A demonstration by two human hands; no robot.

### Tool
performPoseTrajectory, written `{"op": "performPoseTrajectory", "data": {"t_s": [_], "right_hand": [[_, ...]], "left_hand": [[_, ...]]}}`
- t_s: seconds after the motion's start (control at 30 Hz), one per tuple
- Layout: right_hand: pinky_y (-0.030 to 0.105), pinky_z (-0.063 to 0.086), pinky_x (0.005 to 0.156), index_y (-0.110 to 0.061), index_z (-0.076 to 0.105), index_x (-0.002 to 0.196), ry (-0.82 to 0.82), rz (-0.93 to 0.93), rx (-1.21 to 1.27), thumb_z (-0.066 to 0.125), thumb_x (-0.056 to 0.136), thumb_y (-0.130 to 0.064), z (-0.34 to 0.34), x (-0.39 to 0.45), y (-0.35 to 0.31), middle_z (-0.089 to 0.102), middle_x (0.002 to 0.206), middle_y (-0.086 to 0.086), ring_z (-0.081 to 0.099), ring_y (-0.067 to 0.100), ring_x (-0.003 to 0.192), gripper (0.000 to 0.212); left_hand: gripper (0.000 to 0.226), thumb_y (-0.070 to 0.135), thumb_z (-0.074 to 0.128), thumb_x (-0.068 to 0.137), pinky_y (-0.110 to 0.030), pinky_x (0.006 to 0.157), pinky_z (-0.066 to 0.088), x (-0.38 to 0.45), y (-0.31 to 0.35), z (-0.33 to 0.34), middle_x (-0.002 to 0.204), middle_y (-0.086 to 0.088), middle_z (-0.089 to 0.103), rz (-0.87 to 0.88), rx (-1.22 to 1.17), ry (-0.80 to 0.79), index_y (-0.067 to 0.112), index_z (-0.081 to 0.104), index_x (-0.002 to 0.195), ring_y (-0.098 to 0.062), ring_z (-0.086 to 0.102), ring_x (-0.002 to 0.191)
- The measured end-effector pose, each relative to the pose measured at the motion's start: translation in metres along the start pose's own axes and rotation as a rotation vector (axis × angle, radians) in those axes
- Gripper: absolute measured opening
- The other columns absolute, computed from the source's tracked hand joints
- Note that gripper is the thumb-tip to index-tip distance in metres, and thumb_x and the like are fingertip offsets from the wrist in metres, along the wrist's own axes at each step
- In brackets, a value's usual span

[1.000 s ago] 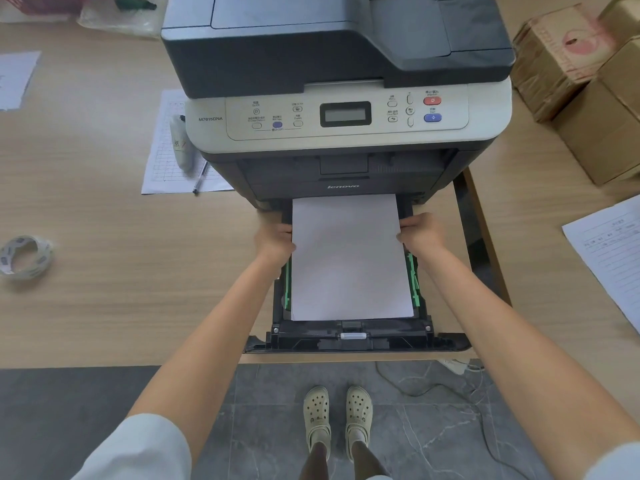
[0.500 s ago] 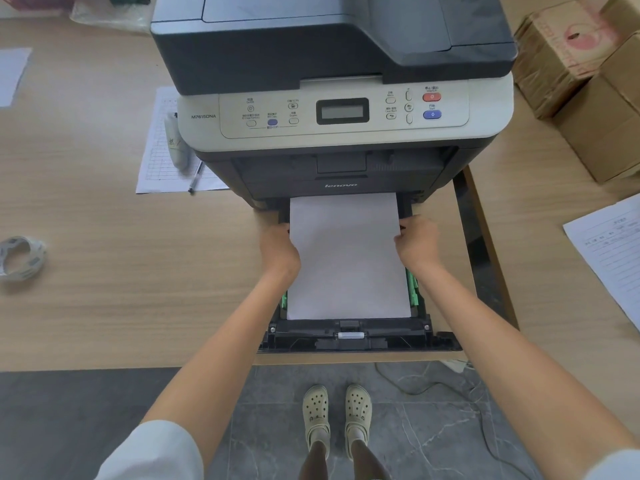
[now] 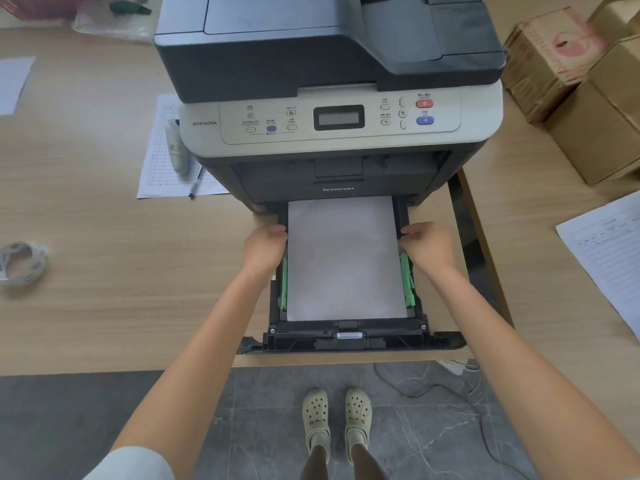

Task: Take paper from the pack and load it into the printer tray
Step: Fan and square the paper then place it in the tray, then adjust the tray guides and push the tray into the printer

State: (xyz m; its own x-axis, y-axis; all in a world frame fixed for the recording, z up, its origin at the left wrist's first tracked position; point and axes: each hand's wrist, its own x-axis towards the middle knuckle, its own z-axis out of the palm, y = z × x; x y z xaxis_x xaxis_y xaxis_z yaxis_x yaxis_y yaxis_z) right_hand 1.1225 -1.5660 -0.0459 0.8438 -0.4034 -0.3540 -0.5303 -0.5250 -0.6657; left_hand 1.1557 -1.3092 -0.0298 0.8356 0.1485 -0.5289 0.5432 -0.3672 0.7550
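The paper stack [image 3: 344, 258] lies flat in the pulled-out printer tray [image 3: 346, 336], light, floppy and slippery-edged, best steadied at its long sides, where the left hand [image 3: 265, 249] and right hand [image 3: 427, 247] press with curled fingers.

Matt white paper [image 3: 343, 258], black plastic tray [image 3: 346, 336], wood-grain desk [image 3: 121, 271].

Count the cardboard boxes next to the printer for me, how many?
3: one printed box right of the printer, a plain box in front of it, and a third box cut off at the top corner. More may be hidden.
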Motion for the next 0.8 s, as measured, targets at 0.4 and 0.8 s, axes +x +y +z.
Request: {"op": "performPoseTrajectory", "data": {"t_s": [0.4, 0.8], "right_hand": [[0.024, 0.044, 0.088, -0.003, 0.052, 0.126, -0.081, 0.161, 0.532, 0.038, 0.097, -0.015, -0.016, -0.055, 0.023, 0.06, 0.124, 0.015, 0.057, 0.021, 0.11, 0.034], [0.031, 0.031, 0.104, -0.015, 0.039, 0.139, -0.156, 0.109, 0.322, 0.037, 0.097, -0.021, 0.003, -0.088, 0.048, 0.044, 0.145, 0.004, 0.039, 0.022, 0.134, 0.042]], "left_hand": [[0.043, 0.016, 0.03, 0.1, -0.037, 0.118, 0.025, -0.06, -0.048, -0.012, 0.15, -0.007, 0.038, -0.057, -0.456, -0.198, 0.006, 0.034, 0.142, -0.018, 0.035, 0.139], [0.046, 0.032, 0.025, 0.101, -0.042, 0.119, 0.016, -0.093, -0.056, 0.009, 0.157, 0.001, 0.024, -0.055, -0.234, -0.154, 0.026, 0.027, 0.146, -0.021, 0.02, 0.145]]}}
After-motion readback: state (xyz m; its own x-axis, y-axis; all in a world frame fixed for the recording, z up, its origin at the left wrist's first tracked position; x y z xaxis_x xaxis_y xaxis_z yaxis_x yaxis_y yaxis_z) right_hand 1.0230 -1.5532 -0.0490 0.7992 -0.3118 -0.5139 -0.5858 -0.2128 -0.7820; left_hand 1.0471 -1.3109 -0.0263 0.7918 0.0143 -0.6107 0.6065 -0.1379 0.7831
